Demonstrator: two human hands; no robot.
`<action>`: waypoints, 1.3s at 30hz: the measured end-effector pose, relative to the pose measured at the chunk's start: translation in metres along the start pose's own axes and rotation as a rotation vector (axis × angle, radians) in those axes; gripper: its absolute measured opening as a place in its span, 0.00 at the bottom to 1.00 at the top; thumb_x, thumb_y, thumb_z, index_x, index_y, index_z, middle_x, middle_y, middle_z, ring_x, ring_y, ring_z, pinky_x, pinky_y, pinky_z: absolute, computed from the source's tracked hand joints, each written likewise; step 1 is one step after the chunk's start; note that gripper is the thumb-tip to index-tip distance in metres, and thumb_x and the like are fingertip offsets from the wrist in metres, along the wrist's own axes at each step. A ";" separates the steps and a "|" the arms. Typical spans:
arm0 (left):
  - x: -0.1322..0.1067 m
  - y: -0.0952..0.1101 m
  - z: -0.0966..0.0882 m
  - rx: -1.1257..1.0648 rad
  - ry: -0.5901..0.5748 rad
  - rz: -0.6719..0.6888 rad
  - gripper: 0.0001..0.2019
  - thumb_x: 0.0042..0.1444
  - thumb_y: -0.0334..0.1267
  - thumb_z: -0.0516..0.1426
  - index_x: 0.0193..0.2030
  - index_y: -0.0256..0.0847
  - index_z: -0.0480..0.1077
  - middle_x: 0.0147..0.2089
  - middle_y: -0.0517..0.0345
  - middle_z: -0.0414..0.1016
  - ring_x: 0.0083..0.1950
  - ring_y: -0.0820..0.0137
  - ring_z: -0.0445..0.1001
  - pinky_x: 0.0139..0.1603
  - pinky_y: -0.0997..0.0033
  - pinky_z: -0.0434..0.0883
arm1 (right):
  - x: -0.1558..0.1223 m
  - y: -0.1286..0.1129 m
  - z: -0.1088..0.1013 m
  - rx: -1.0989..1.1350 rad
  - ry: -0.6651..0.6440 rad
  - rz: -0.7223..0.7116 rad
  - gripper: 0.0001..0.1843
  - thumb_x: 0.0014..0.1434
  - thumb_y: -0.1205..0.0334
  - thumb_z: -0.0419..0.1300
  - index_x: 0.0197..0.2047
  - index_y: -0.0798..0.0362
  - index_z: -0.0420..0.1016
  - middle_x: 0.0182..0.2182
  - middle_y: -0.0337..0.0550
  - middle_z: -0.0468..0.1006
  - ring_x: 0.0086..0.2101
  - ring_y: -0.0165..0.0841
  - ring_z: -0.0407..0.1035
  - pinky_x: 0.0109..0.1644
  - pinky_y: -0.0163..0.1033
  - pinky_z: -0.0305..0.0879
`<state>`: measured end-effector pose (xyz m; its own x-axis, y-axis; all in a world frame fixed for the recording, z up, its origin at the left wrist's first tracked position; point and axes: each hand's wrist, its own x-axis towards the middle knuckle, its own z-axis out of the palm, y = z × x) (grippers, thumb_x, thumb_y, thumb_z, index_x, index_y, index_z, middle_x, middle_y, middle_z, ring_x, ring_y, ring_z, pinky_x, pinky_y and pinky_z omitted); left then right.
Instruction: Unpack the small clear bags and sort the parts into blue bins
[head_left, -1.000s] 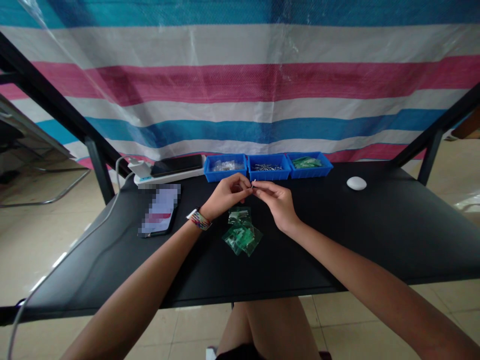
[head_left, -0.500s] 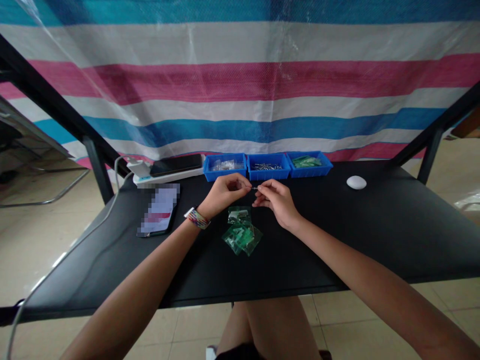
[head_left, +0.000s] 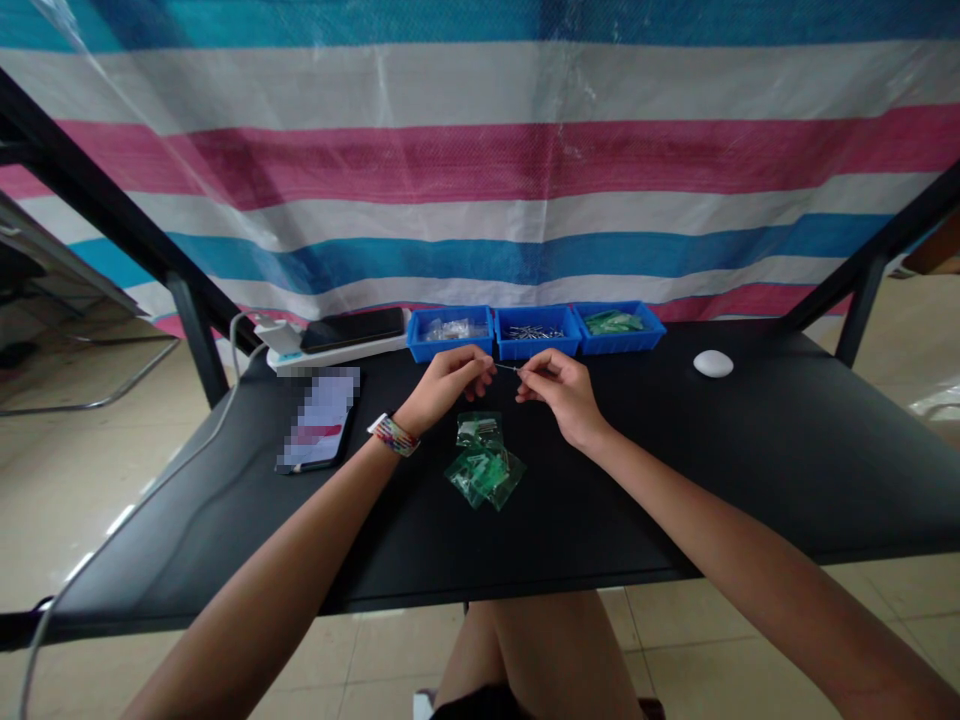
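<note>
A thin silvery screw-like piece [head_left: 507, 367] spans the small gap between my two hands, above the table. My left hand [head_left: 454, 382] has its fingers curled and pinched at the piece's left end. The thumb and forefinger of my right hand [head_left: 562, 390] pinch its other end, where it looks thicker. Just behind the hands stands a blue bin [head_left: 537, 350] of loose silvery metal pieces that look like screws. Below the hands lie several small green-tinted plastic bags [head_left: 486, 475] with small parts inside, overlapping on the black table [head_left: 600, 520].
Left of the middle bin is a blue bin [head_left: 450, 350] of clear bags; to its right, another [head_left: 622, 342] holds green bags. A phone [head_left: 319, 420] lies at left, near a white power strip [head_left: 352, 348] bearing a dark phone [head_left: 352, 328]. A white oval object [head_left: 713, 364] sits at right.
My hands have drawn slightly apart, so more of the thin metal piece shows between them. The bags and bins have stayed in place.
</note>
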<state>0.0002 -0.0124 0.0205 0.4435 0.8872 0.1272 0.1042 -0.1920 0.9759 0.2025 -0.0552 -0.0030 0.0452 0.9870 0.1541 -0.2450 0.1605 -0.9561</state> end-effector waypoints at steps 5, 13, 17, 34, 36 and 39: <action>0.001 -0.003 0.001 0.011 0.001 0.001 0.17 0.62 0.52 0.63 0.35 0.38 0.74 0.31 0.58 0.74 0.29 0.72 0.74 0.28 0.75 0.69 | 0.001 0.002 -0.003 -0.064 -0.024 -0.036 0.14 0.51 0.53 0.75 0.31 0.51 0.77 0.28 0.37 0.78 0.28 0.32 0.76 0.33 0.39 0.79; -0.001 -0.002 0.002 0.014 0.024 0.055 0.11 0.59 0.44 0.66 0.37 0.38 0.74 0.33 0.59 0.74 0.30 0.74 0.74 0.29 0.77 0.70 | 0.002 0.003 -0.004 0.004 -0.011 0.034 0.15 0.52 0.51 0.74 0.38 0.50 0.79 0.32 0.36 0.79 0.26 0.30 0.76 0.29 0.37 0.79; -0.001 -0.001 0.004 0.014 0.051 0.072 0.13 0.58 0.45 0.67 0.38 0.37 0.74 0.34 0.58 0.74 0.31 0.74 0.74 0.29 0.77 0.70 | 0.004 0.004 -0.006 0.010 -0.036 0.149 0.18 0.55 0.45 0.72 0.35 0.51 0.78 0.29 0.38 0.79 0.25 0.31 0.76 0.28 0.37 0.78; 0.000 -0.003 0.002 -0.009 0.021 0.017 0.14 0.62 0.48 0.61 0.36 0.38 0.73 0.31 0.58 0.75 0.29 0.73 0.74 0.27 0.75 0.69 | 0.001 -0.002 -0.003 -0.084 -0.057 0.022 0.12 0.53 0.53 0.73 0.34 0.50 0.78 0.29 0.36 0.79 0.24 0.29 0.74 0.28 0.36 0.77; 0.001 -0.004 0.002 0.012 0.012 -0.003 0.14 0.63 0.48 0.61 0.35 0.38 0.73 0.31 0.58 0.74 0.29 0.73 0.74 0.27 0.75 0.68 | 0.001 -0.001 -0.004 -0.090 -0.051 -0.002 0.12 0.54 0.53 0.73 0.35 0.50 0.78 0.28 0.34 0.78 0.23 0.29 0.73 0.27 0.36 0.76; 0.001 -0.006 0.003 0.016 -0.003 -0.026 0.14 0.62 0.49 0.62 0.35 0.38 0.73 0.31 0.58 0.75 0.28 0.73 0.74 0.27 0.75 0.68 | 0.001 0.001 -0.004 -0.104 -0.036 -0.033 0.12 0.54 0.53 0.73 0.36 0.49 0.79 0.28 0.34 0.77 0.23 0.28 0.73 0.27 0.36 0.75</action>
<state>0.0023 -0.0118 0.0146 0.4435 0.8905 0.1013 0.1301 -0.1758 0.9758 0.2063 -0.0537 -0.0044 0.0164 0.9810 0.1935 -0.1422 0.1938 -0.9707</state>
